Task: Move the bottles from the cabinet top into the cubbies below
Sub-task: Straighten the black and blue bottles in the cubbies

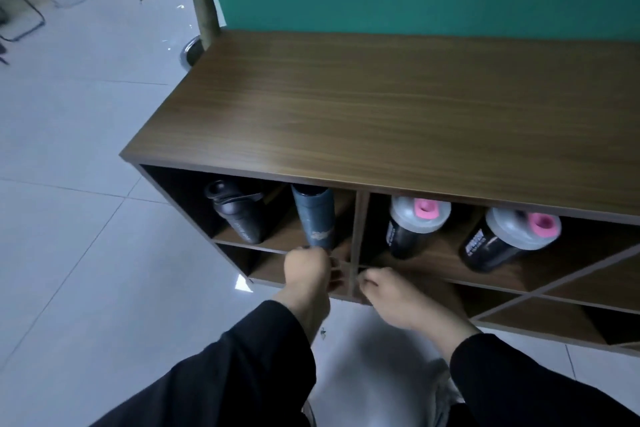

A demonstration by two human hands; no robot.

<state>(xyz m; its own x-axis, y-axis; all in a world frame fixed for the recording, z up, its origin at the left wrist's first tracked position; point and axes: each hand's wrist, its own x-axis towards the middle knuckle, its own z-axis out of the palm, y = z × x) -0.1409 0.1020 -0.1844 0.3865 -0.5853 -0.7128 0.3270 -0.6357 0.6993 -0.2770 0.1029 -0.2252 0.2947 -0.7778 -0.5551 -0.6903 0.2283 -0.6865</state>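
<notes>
Cabinet top (398, 107) is bare wood, no bottles left on it; all four visible bottles sit in the upper cubbies, so the task looks close to done

Right cubby: two shaker bottles with grey lids and pink caps, one (505, 239) at 3 o'clock of the other (414, 224), both leaning. Judging by shape they're wide plastic, light if empty, stiff, smooth sides; best taken round the mid body, not by the flip cap

Left cubby: dark blue bottle (313, 217) by the divider, black bottle (235, 215) at its 9 o'clock. The blue one is slim, probably metal, heavier and slick; wrap the lower body

Left hand (306, 270) is at 6 o'clock of the blue bottle, fingers curled in at its base; touching or just below, hard to tell in the blur

Right hand (388, 291) is at 3 o'clock of the left hand, near the divider's front edge, fingers curled loosely, apparently holding nothing
</notes>
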